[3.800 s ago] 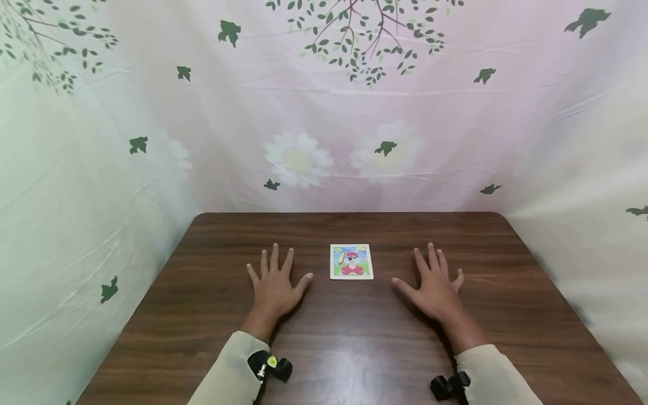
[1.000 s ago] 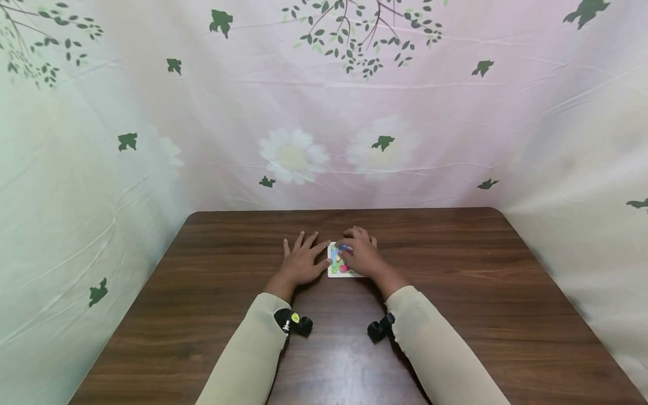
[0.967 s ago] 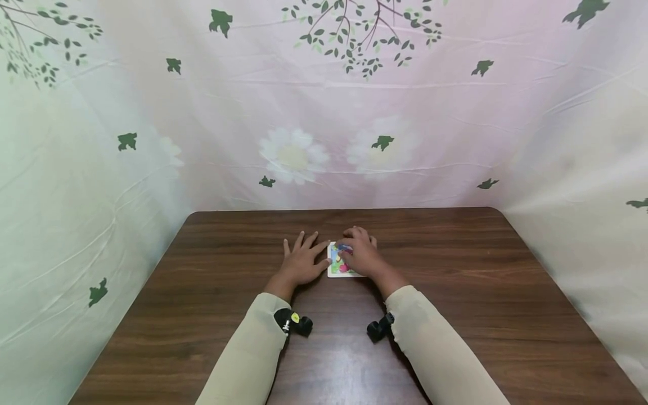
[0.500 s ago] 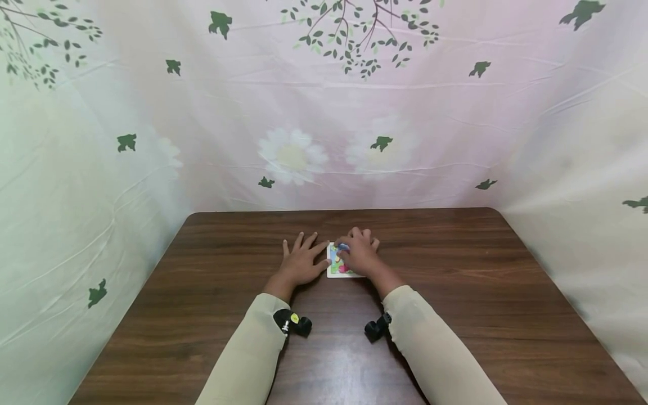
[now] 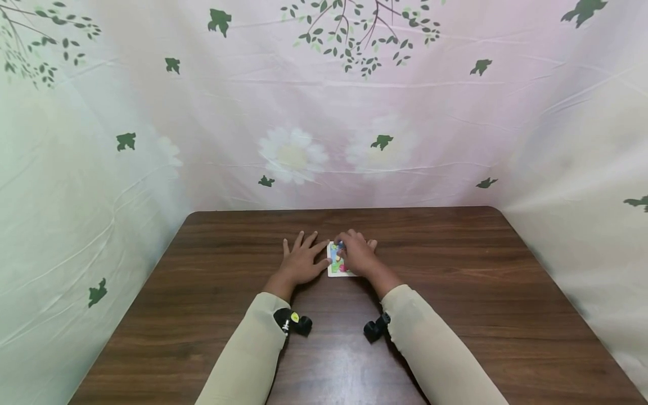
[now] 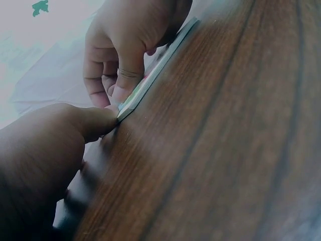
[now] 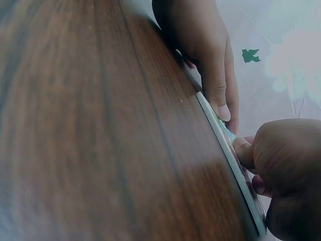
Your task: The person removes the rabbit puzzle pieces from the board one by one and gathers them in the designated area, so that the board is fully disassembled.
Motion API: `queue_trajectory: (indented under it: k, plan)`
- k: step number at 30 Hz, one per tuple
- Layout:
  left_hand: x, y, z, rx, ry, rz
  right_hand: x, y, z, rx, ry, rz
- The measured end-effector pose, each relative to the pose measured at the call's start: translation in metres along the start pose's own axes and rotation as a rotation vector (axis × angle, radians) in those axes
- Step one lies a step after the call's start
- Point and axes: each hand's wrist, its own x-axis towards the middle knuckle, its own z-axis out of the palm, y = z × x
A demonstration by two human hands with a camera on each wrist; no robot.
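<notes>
A small square picture board (image 5: 334, 269) with a white border and a colourful cartoon print lies flat on the brown table; it looks like a child's puzzle. My left hand (image 5: 300, 264) lies spread on its left, with thumb and index fingertips touching the board's left edge. Over the board's right part is my right hand (image 5: 358, 256), fingers bent, thumb and index tips down on the upper left of the print. In the left wrist view, the right thumb (image 6: 130, 65) meets the board's surface (image 6: 158, 70). Whether a piece is pinched there is hidden.
The dark wood-grain table (image 5: 202, 315) reaches back to a pale cloth backdrop (image 5: 324, 112) printed with leaves, birds and flowers, which also hangs at both sides. Each wrist wears a small black camera (image 5: 302, 326).
Both hands came inward from beside the board onto it. In the last second the left hand stayed still, while the right hand's fingers bent more and shifted slightly left.
</notes>
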Motion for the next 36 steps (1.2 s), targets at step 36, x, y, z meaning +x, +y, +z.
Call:
queue_trajectory:
  k: [36]
  plan:
    - [-0.001,0.001,0.003,-0.011,0.016,-0.004,-0.009,0.025,-0.004,0.15,0.221,-0.151]
